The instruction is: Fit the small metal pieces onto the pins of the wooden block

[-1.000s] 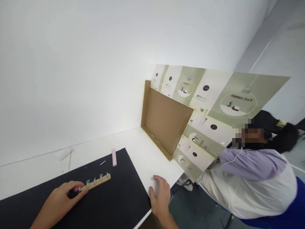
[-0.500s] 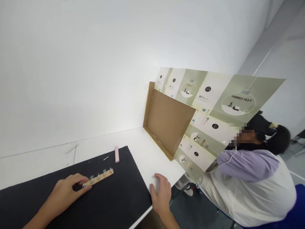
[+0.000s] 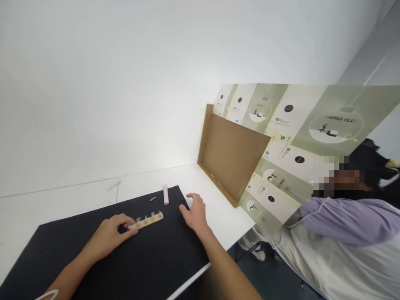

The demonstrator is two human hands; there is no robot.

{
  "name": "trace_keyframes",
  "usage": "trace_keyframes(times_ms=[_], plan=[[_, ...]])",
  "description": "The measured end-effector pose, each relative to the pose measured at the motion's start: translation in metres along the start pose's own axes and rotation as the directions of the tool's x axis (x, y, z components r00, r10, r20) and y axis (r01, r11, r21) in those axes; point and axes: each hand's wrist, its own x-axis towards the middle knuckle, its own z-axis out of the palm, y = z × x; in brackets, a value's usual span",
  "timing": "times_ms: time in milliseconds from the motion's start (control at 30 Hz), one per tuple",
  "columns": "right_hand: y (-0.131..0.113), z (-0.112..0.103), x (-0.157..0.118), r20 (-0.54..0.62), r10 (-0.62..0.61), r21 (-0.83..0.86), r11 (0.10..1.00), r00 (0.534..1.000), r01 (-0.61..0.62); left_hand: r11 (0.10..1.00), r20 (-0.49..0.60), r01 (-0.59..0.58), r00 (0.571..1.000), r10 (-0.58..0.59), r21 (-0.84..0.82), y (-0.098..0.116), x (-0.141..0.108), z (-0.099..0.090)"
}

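My left hand (image 3: pixel 114 233) pinches the near left end of a narrow wooden strip (image 3: pixel 150 221) between thumb and fingers. Several small metallic or clear pieces, perhaps bolts, stand upright in a row along the strip. The strip is on or just over a black mat (image 3: pixel 150 262). My right hand (image 3: pixel 195 212) hovers at the mat's right edge, thumb and fingers apart, holding nothing. Between the two hands, towards the back of the mat, lie a pink cylinder (image 3: pixel 165 195) and a small grey pin-like piece (image 3: pixel 153 198).
A cardboard divider (image 3: pixel 234 154) with a printed sheet (image 3: pixel 287 121) stands along the white table's (image 3: pixel 215 196) right side. Beyond it sits another person (image 3: pixel 350 233) in a white and lilac top. A white wall (image 3: pixel 109 91) rises behind the table.
My right hand has moved from the table's front right edge up and inward towards the mat. My left hand still pinches the strip. The camera view has shifted.
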Motion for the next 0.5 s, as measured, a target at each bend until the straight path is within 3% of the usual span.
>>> trace_keyframes(times_ms=[233,400,500], plan=[[-0.010,0.053,0.061,0.102,0.093,-0.077,0.993,0.990,-0.085,1.000,-0.011,0.008,1.000,-0.008,0.000,0.008,-0.002,-0.003],[-0.014,0.087,0.066,0.171,0.025,-0.066,0.998,0.985,-0.014,1.000,-0.014,-0.004,1.000,0.004,0.017,0.012,-0.004,-0.006],[-0.012,0.096,0.062,0.194,-0.027,-0.078,0.996,0.981,0.043,1.000,-0.008,0.006,1.000,-0.006,0.011,0.013,-0.005,-0.006]])
